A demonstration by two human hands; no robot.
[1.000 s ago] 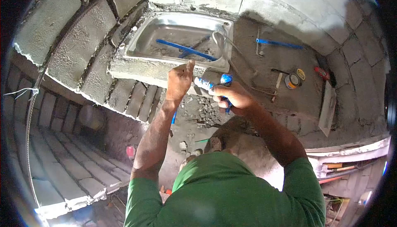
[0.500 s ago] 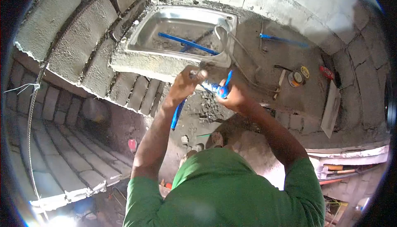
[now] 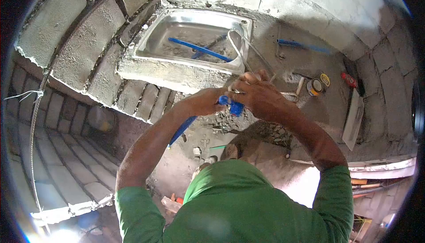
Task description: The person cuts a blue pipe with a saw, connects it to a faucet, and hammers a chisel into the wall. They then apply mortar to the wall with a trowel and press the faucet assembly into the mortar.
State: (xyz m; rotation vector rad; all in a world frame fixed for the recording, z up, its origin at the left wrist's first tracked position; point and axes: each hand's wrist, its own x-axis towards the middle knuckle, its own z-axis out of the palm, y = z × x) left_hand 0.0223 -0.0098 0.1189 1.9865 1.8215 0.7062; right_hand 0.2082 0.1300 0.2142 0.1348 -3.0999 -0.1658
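Observation:
A blue fitting [image 3: 236,108] sits between my two hands, in front of the metal sink [image 3: 155,56]. My left hand [image 3: 207,101] is closed around its left part, and a blue pipe [image 3: 181,131] slants down and left from below that hand. My right hand [image 3: 256,93] is curled over the upper right side, fingers bent near a pale hose [image 3: 239,48] that comes from the sink; whether they grip the fitting or the hose is hidden. Inside the sink lies a long blue pipe [image 3: 199,49].
Right of the sink are another blue pipe [image 3: 303,46], a roll of tape [image 3: 315,86], a yellow lid [image 3: 325,79], a red-handled tool [image 3: 349,80] and a flat trowel blade [image 3: 353,119]. A rope [image 3: 34,123] hangs by the left block wall.
Both hands have come together and moved right. My right hand has turned over the fitting, which now points down. The blue pipe below my left hand has shifted left.

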